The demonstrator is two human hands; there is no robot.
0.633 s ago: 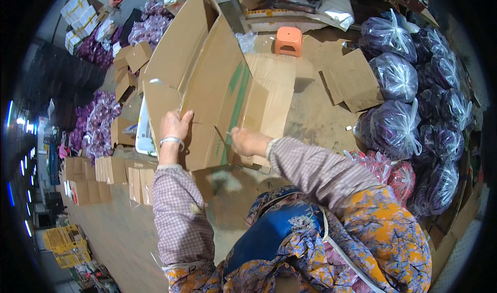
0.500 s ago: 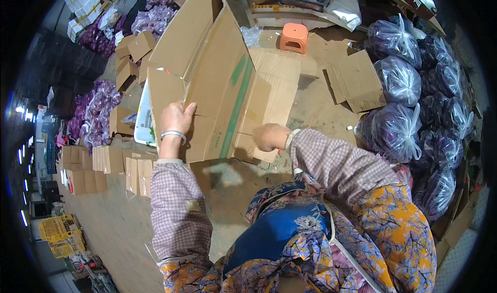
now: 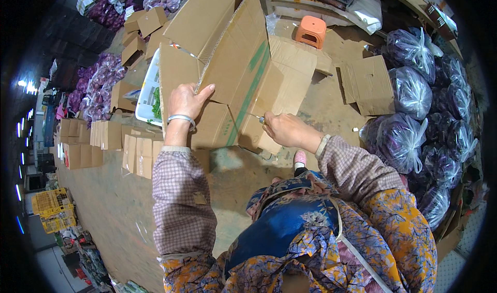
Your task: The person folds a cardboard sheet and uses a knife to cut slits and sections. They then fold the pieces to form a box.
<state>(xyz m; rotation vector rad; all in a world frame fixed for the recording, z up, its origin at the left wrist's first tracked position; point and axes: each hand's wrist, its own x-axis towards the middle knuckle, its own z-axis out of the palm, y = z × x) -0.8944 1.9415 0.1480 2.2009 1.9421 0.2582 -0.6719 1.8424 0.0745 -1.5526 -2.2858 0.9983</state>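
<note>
A large brown cardboard box (image 3: 235,55) with a green printed stripe stands tilted in front of me, its flaps spread. My left hand (image 3: 187,104) grips its near left edge, thumb on top and fingers wrapped behind the board. My right hand (image 3: 291,131) is closed round a slim tool (image 3: 261,119) with a thin metal shaft; its handle is hidden in the fist. The shaft points left at the box's lower flap, close to the green stripe. Whether its tip touches the cardboard I cannot tell.
Bagged purple produce (image 3: 409,88) is piled at the right beside an open carton (image 3: 367,86). An orange stool (image 3: 311,32) stands beyond the box. Left are a white basket (image 3: 147,99) with greens, small cartons (image 3: 139,154), purple bags (image 3: 106,81) and yellow crates (image 3: 53,210).
My right hand has drawn back to the right and slightly up, and more of the slim tool shows. The left hand keeps its hold on the box as the view shifts.
</note>
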